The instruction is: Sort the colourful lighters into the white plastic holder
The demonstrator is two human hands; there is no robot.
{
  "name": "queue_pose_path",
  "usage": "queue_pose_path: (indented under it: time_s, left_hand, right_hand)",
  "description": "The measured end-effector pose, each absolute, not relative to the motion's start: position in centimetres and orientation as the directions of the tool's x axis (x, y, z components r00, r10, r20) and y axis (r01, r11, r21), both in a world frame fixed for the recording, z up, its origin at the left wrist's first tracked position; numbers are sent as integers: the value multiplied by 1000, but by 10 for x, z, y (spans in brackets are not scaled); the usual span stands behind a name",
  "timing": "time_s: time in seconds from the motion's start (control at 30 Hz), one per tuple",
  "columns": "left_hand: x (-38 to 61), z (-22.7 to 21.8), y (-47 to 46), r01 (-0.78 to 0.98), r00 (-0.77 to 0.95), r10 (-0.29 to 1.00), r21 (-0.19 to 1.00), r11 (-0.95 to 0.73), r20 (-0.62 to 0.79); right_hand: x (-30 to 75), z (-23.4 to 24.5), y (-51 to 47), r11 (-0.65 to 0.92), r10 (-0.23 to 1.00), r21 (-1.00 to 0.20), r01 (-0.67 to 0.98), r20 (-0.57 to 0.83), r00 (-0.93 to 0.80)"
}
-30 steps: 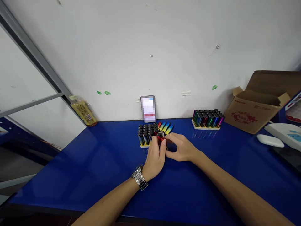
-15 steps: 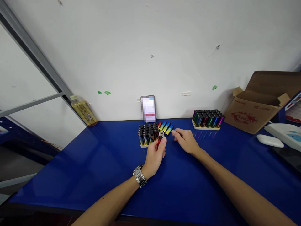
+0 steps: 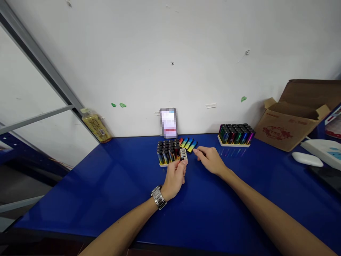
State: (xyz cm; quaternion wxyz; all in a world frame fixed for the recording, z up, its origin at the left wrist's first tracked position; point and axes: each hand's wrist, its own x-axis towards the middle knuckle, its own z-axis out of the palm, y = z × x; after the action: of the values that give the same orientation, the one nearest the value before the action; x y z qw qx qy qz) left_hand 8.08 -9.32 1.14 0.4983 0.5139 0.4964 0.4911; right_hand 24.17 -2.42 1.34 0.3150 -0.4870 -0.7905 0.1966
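A small tray of upright lighters [image 3: 167, 152] with black caps stands on the blue table [image 3: 112, 192], its right end showing bare slots. My left hand [image 3: 176, 177], with a metal watch at the wrist, is closed on a lighter at the tray's front right corner. Several loose rainbow lighters [image 3: 188, 143] lie flat just behind the tray's right end. My right hand [image 3: 210, 159] rests to the right of the tray, fingers curled, its fingertips beside the loose lighters; whether it holds one is hidden.
A second, full tray of lighters [image 3: 234, 135] stands at the back right. An open cardboard box [image 3: 293, 115] and a white mouse [image 3: 306, 159] lie further right. A yellow drink bottle [image 3: 95, 125] leans at the back left. A small card [image 3: 168, 123] stands against the wall.
My hands have parted: the right hand moved away to the right towards the loose lighters. My left hand carried the lighter down to the tray's front right corner.
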Motion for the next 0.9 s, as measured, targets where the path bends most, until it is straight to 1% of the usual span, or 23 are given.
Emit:
queue_pose_path:
  time_s: [0.17,0.3,0.43,0.6,0.9]
  left_hand:
    - [81,10,-92,37,-5,1000,999,-8,8]
    - [82,13,-94,13,22,1000,1000,1,-1]
    - [83,16,-96,25,44,999,1000,13,-14]
    - [83,16,-97,7,47,998,999,32,-32]
    - [84,16,-98,-3,53,998,1000,24,-24]
  right_hand:
    - [241,14,-24,444,896,-616,651,294,-333]
    - [241,15,-25,444,896,-613,654,290,-337]
    - [241,15,-25,436,899,-618,654,280,-336]
    - [241,15,-25,435,900,-619,654,277,-336]
    - [241,16,-26,430,902,-600,675,266,-339]
